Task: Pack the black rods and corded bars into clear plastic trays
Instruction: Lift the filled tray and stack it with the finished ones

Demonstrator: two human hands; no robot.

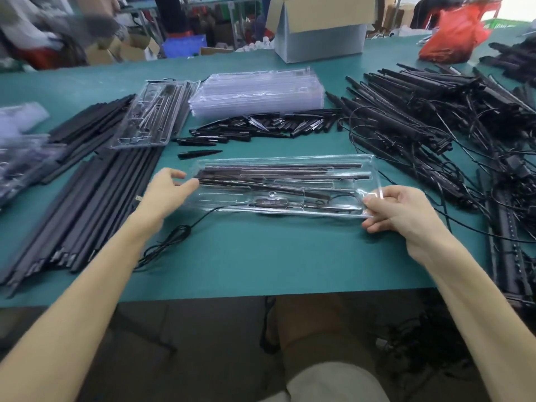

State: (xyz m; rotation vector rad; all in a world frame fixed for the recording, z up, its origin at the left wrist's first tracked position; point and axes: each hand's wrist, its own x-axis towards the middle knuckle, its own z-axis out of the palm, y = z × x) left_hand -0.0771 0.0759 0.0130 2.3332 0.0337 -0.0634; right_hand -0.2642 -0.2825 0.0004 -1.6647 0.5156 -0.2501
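A clear plastic tray (368,165) lies across the middle of the green table, holding several black rods (284,166) and a corded bar (272,202). The bar's cord (171,242) trails out over the table to the tray's near left. My left hand (168,192) touches the tray's left end with its thumb and loosely bent fingers. My right hand (403,211) pinches the tray's right end, fingers curled round its edge.
Long black rods (84,195) lie at the left under a filled tray (150,114). Empty clear trays (258,91) are stacked at the back, short black pieces (261,126) before them. Corded bars (435,123) are piled at the right. A cardboard box (319,27) and a red bag (455,36) stand behind.
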